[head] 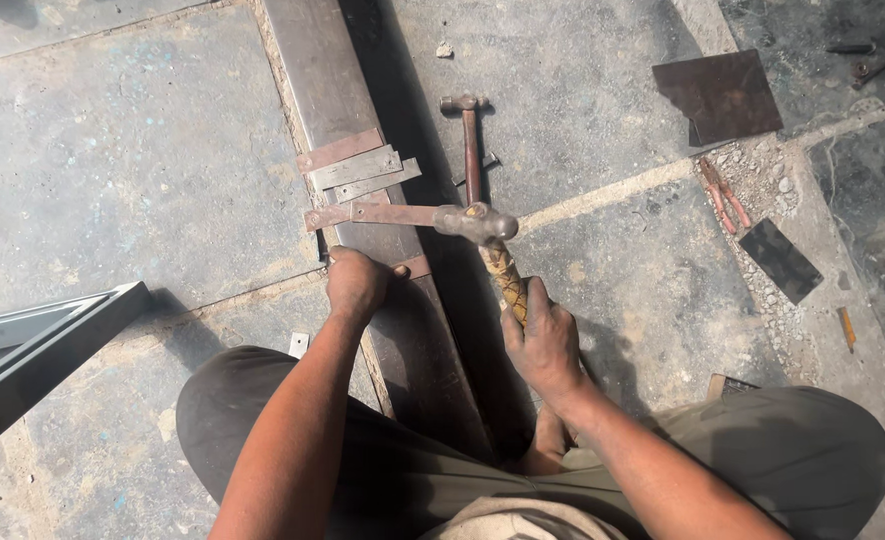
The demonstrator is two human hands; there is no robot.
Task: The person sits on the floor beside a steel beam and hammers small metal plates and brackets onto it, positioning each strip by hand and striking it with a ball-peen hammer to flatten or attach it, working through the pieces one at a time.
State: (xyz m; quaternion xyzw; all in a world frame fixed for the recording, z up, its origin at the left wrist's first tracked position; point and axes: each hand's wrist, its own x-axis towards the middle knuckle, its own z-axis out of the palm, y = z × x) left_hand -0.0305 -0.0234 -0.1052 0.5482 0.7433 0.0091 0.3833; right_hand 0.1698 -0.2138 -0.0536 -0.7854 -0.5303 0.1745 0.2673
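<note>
Stained, gritty concrete floor [113, 170] lies under a long steel beam [328, 90] that carries four flat rusty metal strips [358, 168]. Two hammers show: a spare hammer [471, 140] lies flat on the floor, while the right hand [545, 345] wraps tight around the cord-bound handle of the raised hammer [478, 225], its round head over the lowest strip. The left hand [356, 283] presses closed upon the beam.
</note>
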